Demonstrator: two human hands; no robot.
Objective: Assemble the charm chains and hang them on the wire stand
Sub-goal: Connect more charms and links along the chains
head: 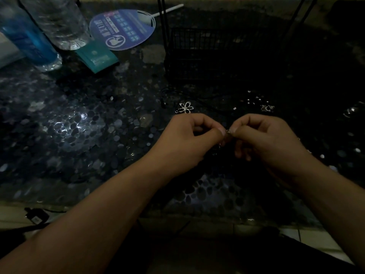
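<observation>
Across the whole frame spread a dark, pebble-patterned table [79, 123], with a black wire stand [207, 52] at upper centre, its uprights running off the top edge. Lower centre, the left hand [189, 139] and right hand [262, 139] met, fingers curled, thumb and forefinger of each pinching a tiny metal piece [227, 132] between them; its long axis was too small to tell. Just above the left hand lay a flat flower charm [185, 108], and farther right a small square charm [267, 108].
</observation>
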